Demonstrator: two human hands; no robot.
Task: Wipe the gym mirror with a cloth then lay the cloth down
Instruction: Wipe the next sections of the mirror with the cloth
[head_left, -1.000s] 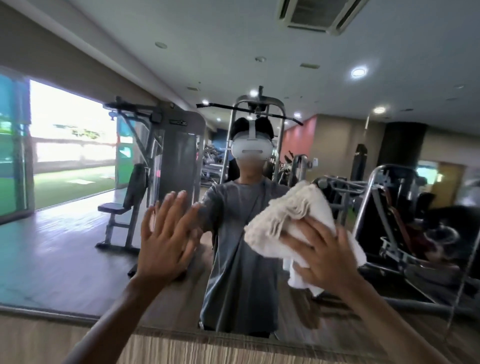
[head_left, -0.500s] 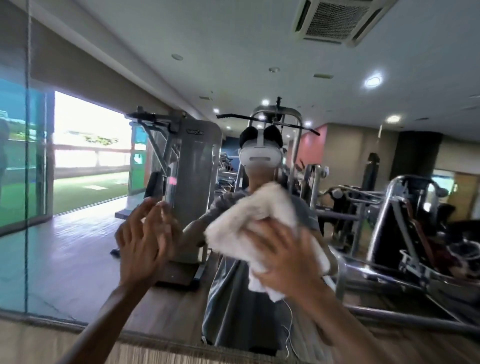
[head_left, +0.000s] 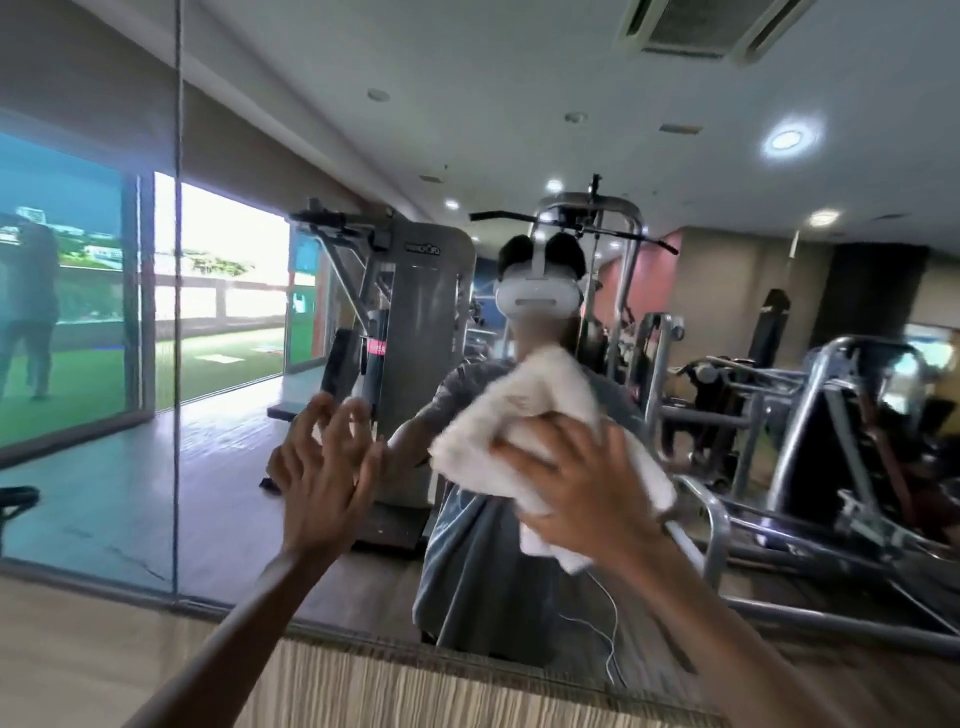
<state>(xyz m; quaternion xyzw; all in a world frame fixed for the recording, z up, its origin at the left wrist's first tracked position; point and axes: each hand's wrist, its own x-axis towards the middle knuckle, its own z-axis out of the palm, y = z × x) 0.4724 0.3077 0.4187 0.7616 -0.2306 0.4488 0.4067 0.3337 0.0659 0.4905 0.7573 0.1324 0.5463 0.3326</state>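
The gym mirror (head_left: 675, 156) fills the wall in front of me and reflects the room and a person in a headset. My right hand (head_left: 582, 488) presses a bunched white cloth (head_left: 524, 410) against the glass at chest height, fingers spread and curled over it. To its left my left hand (head_left: 322, 467) is raised at the glass with fingers loosely bent, holding nothing. Whether its fingertips touch the mirror is unclear.
A vertical seam (head_left: 176, 312) splits the mirror panels on the left. A wood-grain wall strip (head_left: 363, 686) runs below the mirror's bottom edge. The weight machines and windows seen are reflections.
My right hand has slid the cloth leftward across the glass. My left hand's fingers went from flat and straight to loosely bent. My view has turned left, bringing the panel seam into sight.
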